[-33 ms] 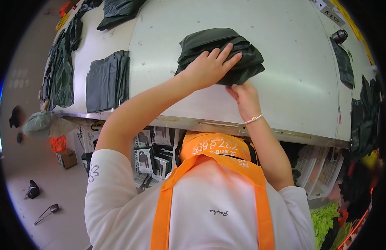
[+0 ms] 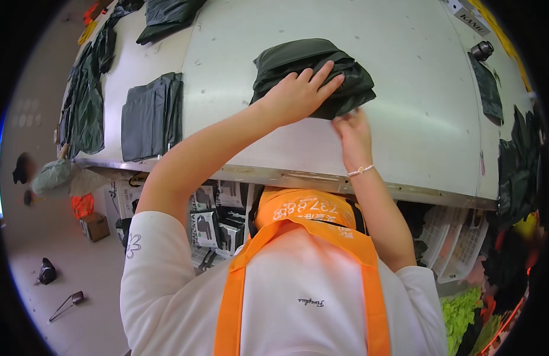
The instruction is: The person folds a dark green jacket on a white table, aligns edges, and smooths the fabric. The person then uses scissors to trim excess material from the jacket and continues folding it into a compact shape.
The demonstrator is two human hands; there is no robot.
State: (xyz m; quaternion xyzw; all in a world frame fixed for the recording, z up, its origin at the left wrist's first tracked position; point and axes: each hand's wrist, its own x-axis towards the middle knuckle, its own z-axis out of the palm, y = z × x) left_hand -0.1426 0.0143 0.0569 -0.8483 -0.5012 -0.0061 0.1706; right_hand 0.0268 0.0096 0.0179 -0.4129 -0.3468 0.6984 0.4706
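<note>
A dark green folded garment point(image 2: 304, 53), thin and shiny with several layers showing at its near side, lies on the pale worktable point(image 2: 251, 139) in front of me. My left hand point(image 2: 301, 95) rests across its near part, fingers spread and pressing on the top layers. At the lower right edge of the bundle is my right hand point(image 2: 353, 127), wearing a beaded bracelet. Its fingers are curled together at the fabric's edge; the fingertips are slightly blurred and partly hidden there.
A flat stack of folded dark green garments point(image 2: 151, 115) sits to the left, with loose garments point(image 2: 88, 113) beyond it. On the right are a dark jar point(image 2: 482, 50) and a white box point(image 2: 467, 16). Packaged goods point(image 2: 206, 228) and white baskets point(image 2: 458, 252) stand below the table edge.
My right hand has shifted slightly to the right along the bundle's lower edge, its fingers tipping upward. My left hand and the garment are almost unchanged.
</note>
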